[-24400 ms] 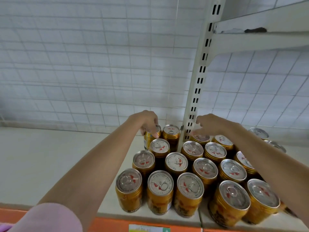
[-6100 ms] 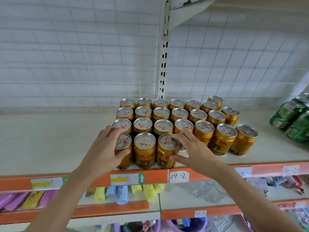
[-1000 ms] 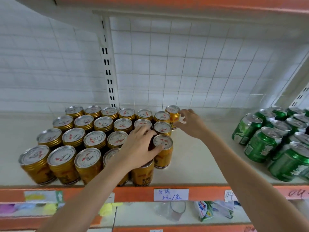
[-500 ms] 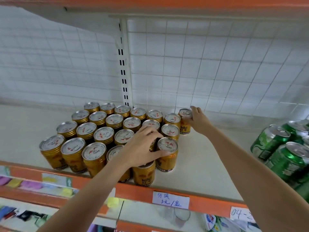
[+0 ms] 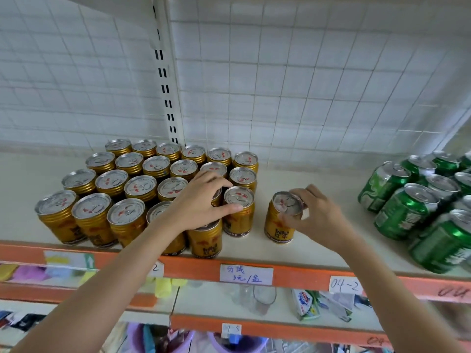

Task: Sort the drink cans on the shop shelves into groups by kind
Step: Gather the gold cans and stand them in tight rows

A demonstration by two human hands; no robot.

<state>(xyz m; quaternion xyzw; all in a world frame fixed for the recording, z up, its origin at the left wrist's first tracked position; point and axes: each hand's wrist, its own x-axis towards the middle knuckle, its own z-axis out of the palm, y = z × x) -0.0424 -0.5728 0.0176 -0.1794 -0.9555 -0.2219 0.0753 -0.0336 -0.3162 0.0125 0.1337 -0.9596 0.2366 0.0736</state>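
Closing the gold block is the step in hand. The right hand (image 5: 312, 215) clamps its fingers round the top of a lone gold can (image 5: 279, 220), which stands upright on the shelf (image 5: 318, 253) at centre frame, just right of the gold cans (image 5: 142, 184) and apart from them. The left hand (image 5: 201, 200) lies with fingers spread over the block's front right corner, gripping nothing that I can make out. The green cans (image 5: 418, 210) stand well apart at right. Next, probably, the lone can needs sliding left until it touches its neighbour, kept upright.
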